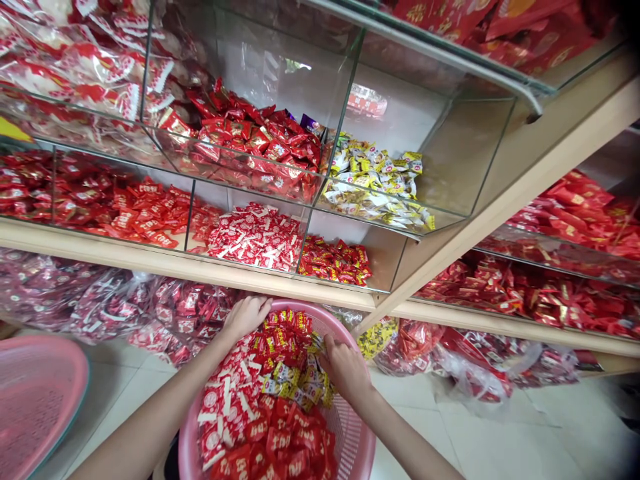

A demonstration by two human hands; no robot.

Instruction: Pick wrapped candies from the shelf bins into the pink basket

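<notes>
A pink plastic basket [354,430] holds wrapped candies in patches: red-and-white ones [227,400], red-and-yellow ones [285,340], yellow-and-white ones [300,383] and plain red ones [295,437]. My left hand [247,316] is at the basket's far left rim, its fingers bent over the edge and closed on it. At the right side, my right hand [345,367] has its fingers curled at the yellow-and-white candies inside; whatever lies between them is too small to make out.
Glass-fronted shelves [240,263] of sorted candies run above the basket. A slanted wooden divider [500,183] rises to the right. Bagged candies [187,300] lie on the floor below the shelves. Another pink basket [70,373] stands at the left on the tiled floor.
</notes>
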